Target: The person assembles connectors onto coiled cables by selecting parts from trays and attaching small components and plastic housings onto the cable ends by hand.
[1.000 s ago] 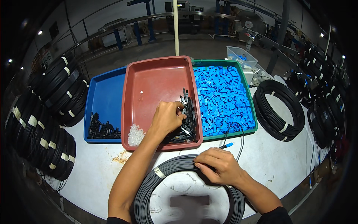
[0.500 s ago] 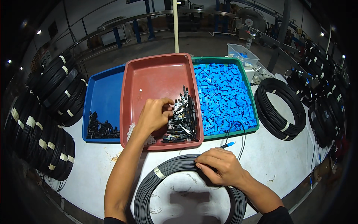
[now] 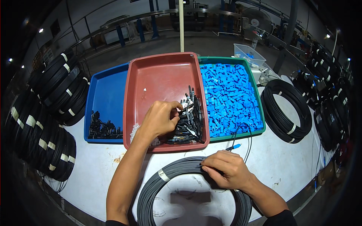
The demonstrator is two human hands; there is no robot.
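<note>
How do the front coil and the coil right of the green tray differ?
Colour: the front coil looks dark grey; the side coil looks blacker.
Contact: the right hand is at the front coil; no hand touches the side coil.
View: the lower picture edge cuts off the front coil; the side coil shows whole.
Shared: both are ring-wound with pale bands.

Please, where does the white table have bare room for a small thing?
Bare: white table between your right forearm and the lone black coil; also between your left forearm and the left coil stacks. Crowded: lower right of the red tray, heaped with black parts.
</note>
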